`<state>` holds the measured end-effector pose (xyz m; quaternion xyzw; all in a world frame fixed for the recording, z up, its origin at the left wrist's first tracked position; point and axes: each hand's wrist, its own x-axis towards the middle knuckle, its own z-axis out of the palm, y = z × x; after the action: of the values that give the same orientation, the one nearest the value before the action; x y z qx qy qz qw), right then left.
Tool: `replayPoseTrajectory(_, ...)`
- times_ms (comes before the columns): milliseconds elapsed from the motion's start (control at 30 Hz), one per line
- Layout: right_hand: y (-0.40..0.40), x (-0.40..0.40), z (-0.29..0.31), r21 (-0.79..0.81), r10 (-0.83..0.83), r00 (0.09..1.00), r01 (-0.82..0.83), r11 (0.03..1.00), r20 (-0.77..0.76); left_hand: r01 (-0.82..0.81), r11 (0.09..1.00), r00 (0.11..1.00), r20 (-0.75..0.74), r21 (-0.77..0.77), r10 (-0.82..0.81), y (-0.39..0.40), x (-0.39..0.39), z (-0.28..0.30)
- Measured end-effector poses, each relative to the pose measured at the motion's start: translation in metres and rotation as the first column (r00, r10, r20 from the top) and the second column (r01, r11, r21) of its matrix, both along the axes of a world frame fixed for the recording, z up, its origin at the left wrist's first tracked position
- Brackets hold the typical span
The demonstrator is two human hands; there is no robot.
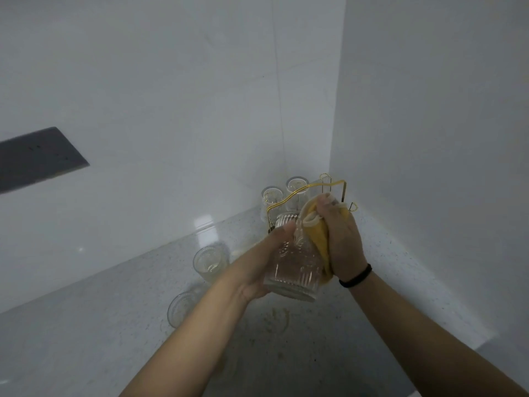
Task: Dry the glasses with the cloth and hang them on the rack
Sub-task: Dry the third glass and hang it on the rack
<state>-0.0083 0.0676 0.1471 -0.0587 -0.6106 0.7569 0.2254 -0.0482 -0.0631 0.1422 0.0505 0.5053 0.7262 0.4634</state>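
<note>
- Nearest to me, both forearms reach in from the bottom edge and meet over the speckled grey bench [86, 325], which fills a corner between two pale walls.
- My left hand [257, 267] is wrapped round the ribbed glass [292, 265] from the left side, fingers curled on its wall; the glass is lifted clear of the bench and tilted, thick base towards me and mouth pointing away.
- My right hand [340, 242] is clenched on a bunched yellow cloth [320, 239] and presses it against the right side of that same glass. A black band [356, 276] sits on the right wrist.
- I can see a faint wet ring on the bench just below the held glass.
- To the left of my left forearm, a second ribbed glass [183, 308] stands on the bench, partly cut off by the arm.
- A little farther and slightly right of it stands a third ribbed glass [210, 263], also on the bench, apart from the second.
- Farther still, tucked in the corner, is the gold wire rack [326, 186], partly hidden behind my hands.
- Two glasses are on the rack, upside down: one on the left [272, 197], one just right of it and farther back [297, 187].
- On the far left wall is a dark grey panel [40, 156].
</note>
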Motion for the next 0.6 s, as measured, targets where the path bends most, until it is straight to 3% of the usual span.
replayPoseTrajectory(67, 0.004, -0.003, 0.001, 0.049, -0.024, 0.999, 0.022, 0.999, 0.045, 0.010, 1.000, 1.000, 0.018, 0.001, -0.010, -0.001, 0.004, 0.001)
replayPoseTrajectory(133, 0.006, -0.009, 0.000, 0.169, -0.192, 0.977, 0.174, 0.970, 0.097, -0.066, 0.993, 0.986, -0.160, -0.097, 0.050, -0.001, 0.009, -0.001)
replayPoseTrajectory(167, 0.007, -0.013, 0.000, 0.241, -0.305, 0.945, 0.270, 0.932, 0.120, -0.169, 0.973, 0.938, -0.329, -0.159, 0.109, 0.000, 0.013, -0.005)
replayPoseTrajectory(233, 0.011, -0.021, 0.002, 0.312, -0.474, 0.863, 0.408, 0.858, 0.174, -0.378, 0.908, 0.725, -0.668, -0.182, 0.167, 0.004, 0.025, -0.016)
replayPoseTrajectory(267, 0.012, -0.024, 0.002, 0.319, -0.502, 0.840, 0.428, 0.846, 0.204, -0.438, 0.886, 0.627, -0.759, -0.154, 0.178, 0.007, 0.029, -0.022)
replayPoseTrajectory(300, 0.012, -0.025, 0.002, 0.334, -0.513, 0.831, 0.431, 0.838, 0.215, -0.459, 0.880, 0.595, -0.778, -0.122, 0.202, 0.010, 0.031, -0.026)
replayPoseTrajectory(333, 0.010, -0.025, 0.000, 0.352, -0.520, 0.831, 0.434, 0.829, 0.199, -0.460, 0.882, 0.628, -0.739, -0.100, 0.244, 0.012, 0.029, -0.027)
replayPoseTrajectory(400, 0.007, -0.023, -0.004, 0.330, -0.504, 0.857, 0.447, 0.832, 0.110, -0.394, 0.918, 0.810, -0.486, -0.035, 0.329, 0.013, 0.019, -0.021)
replayPoseTrajectory(467, 0.007, -0.018, -0.006, 0.251, -0.444, 0.895, 0.435, 0.864, -0.023, -0.292, 0.949, 0.956, 0.002, 0.124, 0.294, 0.012, 0.011, -0.019)
replayPoseTrajectory(500, 0.008, -0.016, -0.006, 0.215, -0.406, 0.911, 0.413, 0.885, -0.075, -0.251, 0.948, 0.953, 0.220, 0.198, 0.207, 0.011, 0.011, -0.020)
replayPoseTrajectory(533, 0.010, -0.016, -0.006, 0.202, -0.380, 0.920, 0.392, 0.897, -0.100, -0.220, 0.946, 0.935, 0.327, 0.237, 0.135, 0.011, 0.013, -0.020)
replayPoseTrajectory(600, 0.016, -0.018, -0.005, 0.217, -0.404, 0.912, 0.410, 0.886, -0.077, -0.175, 0.963, 0.956, 0.269, 0.205, 0.117, 0.015, 0.015, -0.021)
